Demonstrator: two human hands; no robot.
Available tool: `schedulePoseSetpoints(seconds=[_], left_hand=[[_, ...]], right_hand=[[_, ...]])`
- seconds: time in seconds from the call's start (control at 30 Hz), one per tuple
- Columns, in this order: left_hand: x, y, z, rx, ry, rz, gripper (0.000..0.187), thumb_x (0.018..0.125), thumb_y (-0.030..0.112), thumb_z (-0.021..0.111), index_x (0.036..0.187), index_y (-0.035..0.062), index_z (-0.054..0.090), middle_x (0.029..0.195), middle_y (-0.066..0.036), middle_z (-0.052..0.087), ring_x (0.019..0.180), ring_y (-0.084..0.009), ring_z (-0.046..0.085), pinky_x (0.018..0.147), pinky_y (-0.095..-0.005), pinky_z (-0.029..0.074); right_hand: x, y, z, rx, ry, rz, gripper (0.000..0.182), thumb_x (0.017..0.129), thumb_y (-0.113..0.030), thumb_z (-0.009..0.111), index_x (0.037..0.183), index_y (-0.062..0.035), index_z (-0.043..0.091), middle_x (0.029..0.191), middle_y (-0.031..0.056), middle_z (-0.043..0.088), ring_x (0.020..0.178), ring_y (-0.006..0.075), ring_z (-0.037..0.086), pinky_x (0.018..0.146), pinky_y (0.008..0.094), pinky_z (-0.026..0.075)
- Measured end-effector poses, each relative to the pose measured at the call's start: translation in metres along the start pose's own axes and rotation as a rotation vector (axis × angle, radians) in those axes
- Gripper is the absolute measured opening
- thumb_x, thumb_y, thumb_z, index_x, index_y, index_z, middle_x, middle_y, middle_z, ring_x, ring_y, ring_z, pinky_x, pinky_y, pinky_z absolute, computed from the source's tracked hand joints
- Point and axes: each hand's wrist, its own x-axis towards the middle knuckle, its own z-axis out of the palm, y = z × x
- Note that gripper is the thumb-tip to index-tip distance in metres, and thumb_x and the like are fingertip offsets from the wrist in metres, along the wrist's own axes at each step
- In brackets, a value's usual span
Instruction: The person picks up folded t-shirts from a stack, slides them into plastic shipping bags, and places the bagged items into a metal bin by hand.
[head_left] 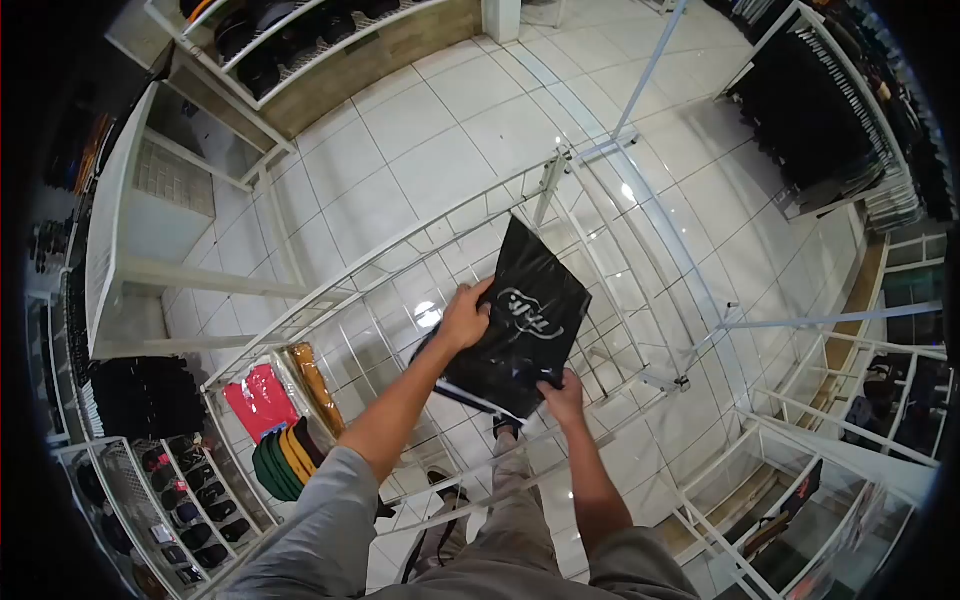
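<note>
Now gripping a glossy black package point(527, 318) with both hands, right out over the white wire rack point(549, 185)! Closed around its left edge with the left hand point(468, 317), just beside the white looping print, and pinching its near right corner between thumb and fingers with the right hand point(563, 397). Held up at a slant, far corner pointing away, with a pale strip showing along the near edge. Over to the left, at that end of the rack: a pink package point(260, 400), next to it a mustard package point(316, 383) in clear wrapping, and just nearer, a fanned row of caps point(288, 460) in green, yellow and dark brown. Down below, through the wires, glimpsing white floor tiles point(400, 160), with a dark shoe point(447, 487) near the rack's near side.
</note>
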Motion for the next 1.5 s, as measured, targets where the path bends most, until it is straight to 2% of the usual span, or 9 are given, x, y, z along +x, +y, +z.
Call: schedulePoseSetpoints(seconds=[0.2, 0.33, 0.47, 0.57, 0.8, 1.03, 1.17, 1.37, 1.5], left_hand=[[0.084, 0.025, -0.014, 0.005, -0.047, 0.170, 0.055, 0.089, 0.002, 0.062, 0.141, 0.0208, 0.060, 0.103, -0.019, 0.055, 0.101, -0.0371, 0.058, 0.094, -0.0415, 0.047], [0.129, 0.020, -0.017, 0.193, 0.066, 0.279, 0.057, 0.089, 0.009, 0.068, 0.145, 0.0175, 0.055, 0.120, -0.020, 0.059, 0.113, -0.0391, 0.057, 0.100, -0.0465, 0.046], [0.126, -0.019, 0.014, 0.315, 0.231, 0.309, 0.064, 0.088, 0.019, 0.073, 0.148, 0.0135, 0.050, 0.135, -0.025, 0.055, 0.123, -0.0439, 0.053, 0.106, -0.0503, 0.043], [0.098, -0.049, 0.043, 0.287, 0.248, 0.181, 0.062, 0.089, 0.022, 0.074, 0.146, 0.0119, 0.053, 0.138, -0.029, 0.051, 0.129, -0.0453, 0.050, 0.108, -0.0490, 0.043], [0.019, -0.095, 0.095, 0.432, 0.125, 0.027, 0.065, 0.094, 0.039, 0.064, 0.152, 0.0158, 0.047, 0.151, -0.029, 0.041, 0.137, -0.0451, 0.042, 0.114, -0.0591, 0.032], [0.000, -0.088, 0.106, 0.428, 0.065, -0.108, 0.073, 0.095, 0.042, 0.061, 0.159, 0.0185, 0.035, 0.153, -0.028, 0.039, 0.137, -0.0440, 0.042, 0.115, -0.0605, 0.029], [-0.007, -0.077, 0.112, 0.462, 0.031, -0.176, 0.073, 0.097, 0.044, 0.058, 0.160, 0.0183, 0.032, 0.152, -0.029, 0.040, 0.136, -0.0439, 0.043, 0.114, -0.0602, 0.030], [0.009, -0.086, 0.102, 0.339, 0.352, -0.154, 0.066, 0.097, 0.043, 0.057, 0.153, 0.0107, 0.044, 0.143, -0.028, 0.049, 0.128, -0.0432, 0.050, 0.108, -0.0574, 0.035], [0.077, -0.106, 0.046, 0.412, 0.604, 0.121, 0.039, 0.099, 0.018, 0.058, 0.136, 0.0054, 0.059, 0.137, -0.024, 0.055, 0.121, -0.0421, 0.055, 0.102, -0.0496, 0.044]], right_hand=[[0.031, -0.013, 0.069, 0.169, 0.305, -0.077, 0.026, 0.087, 0.000, 0.073, 0.107, -0.0021, 0.056, 0.092, 0.0048, 0.066, 0.083, 0.0127, 0.063, 0.075, 0.0266, 0.050], [0.062, -0.013, 0.098, 0.351, 0.244, -0.051, 0.031, 0.086, -0.003, 0.076, 0.109, -0.0005, 0.055, 0.101, 0.0071, 0.068, 0.092, 0.0145, 0.064, 0.080, 0.0264, 0.050], [0.114, 0.058, 0.109, 0.017, 0.104, 0.317, 0.077, 0.081, -0.035, 0.084, 0.139, 0.0000, 0.048, 0.110, 0.0166, 0.069, 0.102, 0.0267, 0.067, 0.092, 0.0365, 0.051], [0.136, 0.072, 0.079, -0.024, 0.256, 0.295, 0.076, 0.083, -0.039, 0.082, 0.139, 0.0004, 0.049, 0.107, 0.0162, 0.070, 0.102, 0.0284, 0.066, 0.096, 0.0365, 0.049], [0.184, 0.008, 0.023, 0.275, 0.487, 0.262, 0.047, 0.094, -0.035, 0.072, 0.125, -0.0024, 0.057, 0.094, 0.0065, 0.066, 0.072, 0.0156, 0.068, 0.049, 0.0286, 0.054], [0.242, 0.106, 0.004, -0.138, 0.504, 0.069, 0.033, 0.097, -0.031, 0.070, 0.114, -0.0056, 0.057, 0.097, 0.0052, 0.066, 0.074, 0.0172, 0.068, 0.053, 0.0298, 0.055], [0.202, -0.007, 0.019, 0.144, 0.432, 0.304, 0.033, 0.096, -0.033, 0.071, 0.110, -0.0059, 0.059, 0.094, 0.0044, 0.067, 0.072, 0.0156, 0.067, 0.051, 0.0292, 0.053], [0.214, 0.017, 0.020, 0.111, 0.322, 0.245, 0.037, 0.089, -0.033, 0.080, 0.109, -0.0054, 0.064, 0.080, 0.0030, 0.066, 0.061, 0.0123, 0.062, 0.045, 0.0262, 0.045], [0.209, 0.013, 0.023, -0.023, 0.573, 0.230, 0.039, 0.088, -0.033, 0.081, 0.110, -0.0072, 0.061, 0.091, 0.0025, 0.068, 0.063, 0.0121, 0.064, 0.043, 0.0236, 0.043]])
